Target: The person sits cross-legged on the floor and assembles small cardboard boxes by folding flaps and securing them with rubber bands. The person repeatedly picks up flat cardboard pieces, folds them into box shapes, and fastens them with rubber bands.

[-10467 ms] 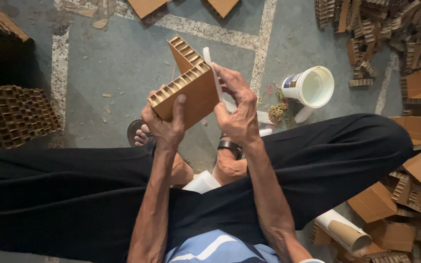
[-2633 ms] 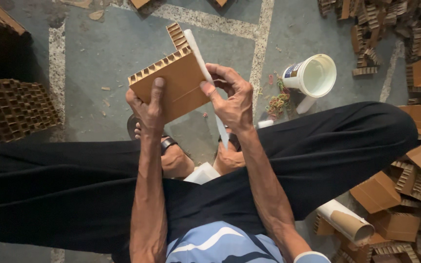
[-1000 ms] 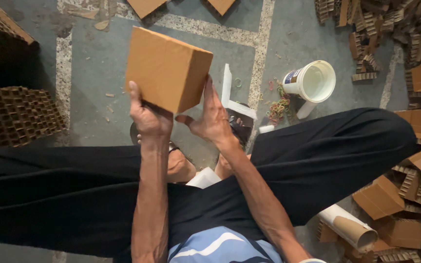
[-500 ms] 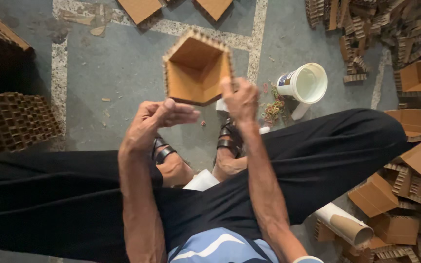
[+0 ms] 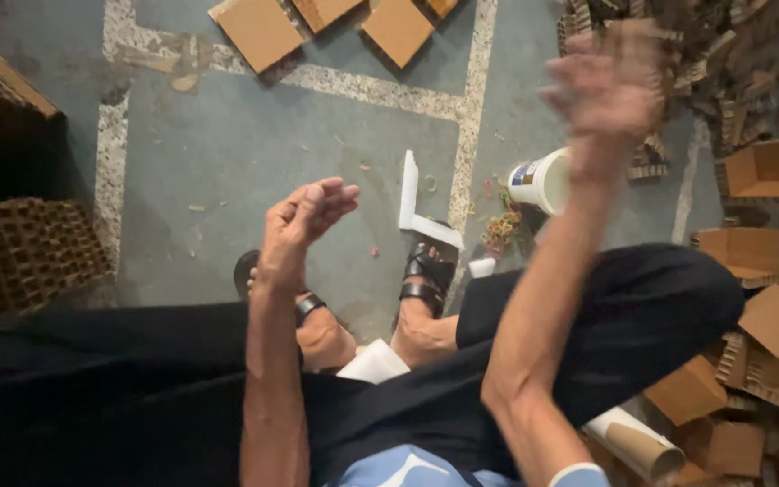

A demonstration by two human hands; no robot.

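My left hand (image 5: 304, 221) hovers over the floor in front of my knees, fingers loosely apart, holding nothing. Raised toward the upper right, my right hand (image 5: 606, 90) is blurred by motion; its fingers are spread and nothing shows in it. It is above a heap of cardboard boxes and gridded inserts (image 5: 750, 63). A white angle-shaped strip (image 5: 412, 203) lies on the floor by my sandalled foot (image 5: 426, 280). The brown cardboard box I held earlier cannot be picked out with certainty.
A white cup (image 5: 543, 180) stands near a small clump of rubber bands (image 5: 498, 230). Stacked cardboard grids (image 5: 20, 257) sit at left. Flat cardboard sheets (image 5: 259, 32) lie at the top. Open boxes (image 5: 768, 171) and a cardboard tube (image 5: 642, 442) crowd the right.
The brown box has left my hands. My right hand swung up and to the right, empty. The left hand stayed low and open. The white strip now lies on the floor.
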